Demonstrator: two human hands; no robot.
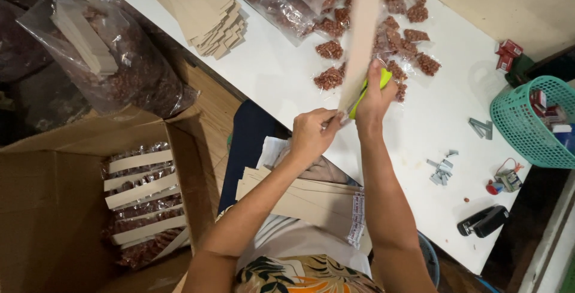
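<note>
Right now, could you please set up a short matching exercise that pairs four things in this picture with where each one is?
Things:
1. black stapler
2. teal basket
3. cardboard box
4. lime-green stapler

Places:
A. in the right hand
B. on the floor beside the white table, holding card-topped packets
C. near the table's near right corner
D. at the table's right edge

Pairs: 1-C, 2-D, 3-B, 4-A

- One view only, from a camera worn on the person's head, looking steeply down.
- It sits close above the forearms; the left hand [311,134] and right hand [374,98] lie near mid-frame.
- The white table [281,71] runs diagonally across the upper right.
- A cardboard box [54,209] fills the lower left.
</note>
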